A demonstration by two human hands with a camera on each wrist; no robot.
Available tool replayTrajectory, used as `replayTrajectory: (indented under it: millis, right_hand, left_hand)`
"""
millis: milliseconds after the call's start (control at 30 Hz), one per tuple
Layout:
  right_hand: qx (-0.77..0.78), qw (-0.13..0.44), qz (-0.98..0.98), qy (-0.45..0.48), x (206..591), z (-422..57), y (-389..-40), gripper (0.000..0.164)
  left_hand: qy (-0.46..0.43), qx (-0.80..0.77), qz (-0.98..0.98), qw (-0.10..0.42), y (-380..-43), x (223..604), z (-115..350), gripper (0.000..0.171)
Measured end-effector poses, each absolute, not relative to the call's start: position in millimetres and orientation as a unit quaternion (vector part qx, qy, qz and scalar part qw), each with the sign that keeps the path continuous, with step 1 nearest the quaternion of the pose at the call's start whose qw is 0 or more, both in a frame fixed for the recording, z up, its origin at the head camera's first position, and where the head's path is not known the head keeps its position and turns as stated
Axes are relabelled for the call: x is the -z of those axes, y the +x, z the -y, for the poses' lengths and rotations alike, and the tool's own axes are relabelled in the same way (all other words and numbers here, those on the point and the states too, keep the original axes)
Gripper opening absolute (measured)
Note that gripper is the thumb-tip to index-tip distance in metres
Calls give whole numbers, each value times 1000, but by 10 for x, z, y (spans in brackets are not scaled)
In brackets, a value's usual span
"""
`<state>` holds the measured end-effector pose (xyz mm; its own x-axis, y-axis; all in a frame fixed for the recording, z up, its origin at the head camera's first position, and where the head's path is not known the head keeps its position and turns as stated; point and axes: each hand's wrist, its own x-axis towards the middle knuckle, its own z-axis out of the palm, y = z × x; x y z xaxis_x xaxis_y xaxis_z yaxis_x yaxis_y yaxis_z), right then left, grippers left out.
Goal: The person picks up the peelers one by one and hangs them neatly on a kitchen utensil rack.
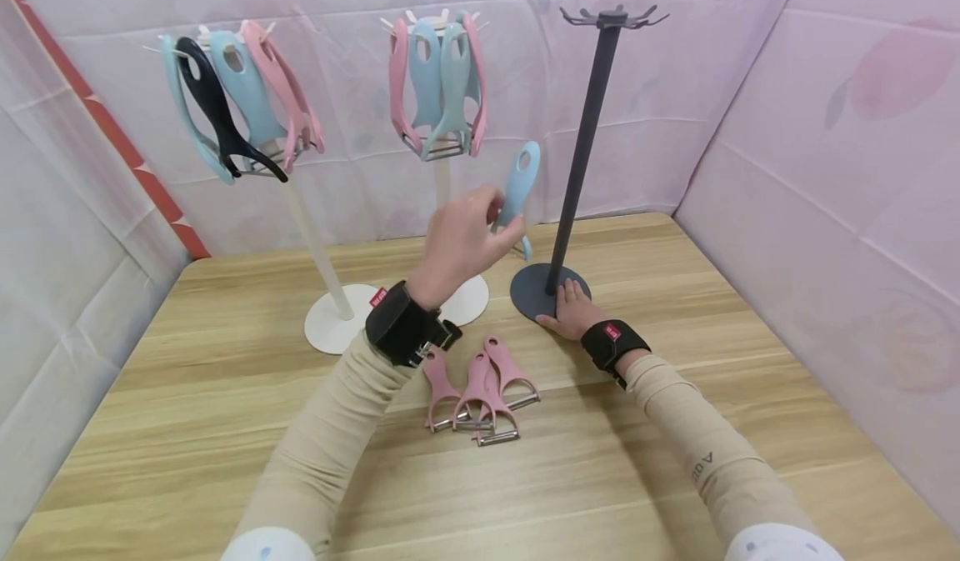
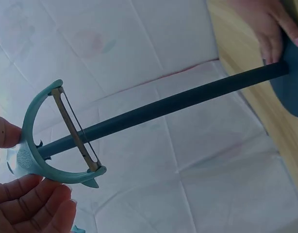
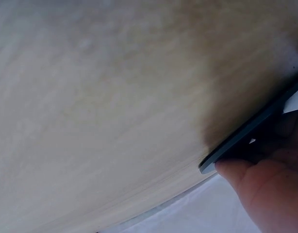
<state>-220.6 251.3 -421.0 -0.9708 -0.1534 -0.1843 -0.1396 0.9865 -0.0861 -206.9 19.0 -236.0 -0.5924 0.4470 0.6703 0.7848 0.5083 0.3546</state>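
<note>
My left hand pinches a light blue peeler between thumb and fingers, its handle pointing up, in the air left of a dark grey hook stand. In the left wrist view the peeler's curved frame and metal blade show in front of the stand's pole. On the stand's round base rests my right hand, fingers extended close to the pole. The right wrist view shows its thumb at the base's edge. No peeler hangs from the dark hooks.
Two white stands hold hanging peelers: blue, black and pink on the left stand, blue and pink on the middle stand. Several pink peelers lie bunched on the wooden table between my arms. Patterned cloth hangs behind.
</note>
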Motion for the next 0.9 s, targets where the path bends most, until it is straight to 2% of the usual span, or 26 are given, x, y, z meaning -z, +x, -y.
replayTrajectory:
  millis: [367, 600, 900]
  right_hand:
    - [33, 90, -993, -70, 4219, -2498, -2210, 77]
    - [40, 97, -992, -71, 4209, -2482, -2208, 77]
    - [31, 95, -993, -67, 4182, -2465, -2181, 76]
  left_hand:
    - [-360, 331, 829, 271, -2192, 1999, -432, 26]
    - [-341, 343, 830, 277, -2259, 1900, -532, 31]
    - [-328, 370, 806, 324, -2332, 1850, -694, 27]
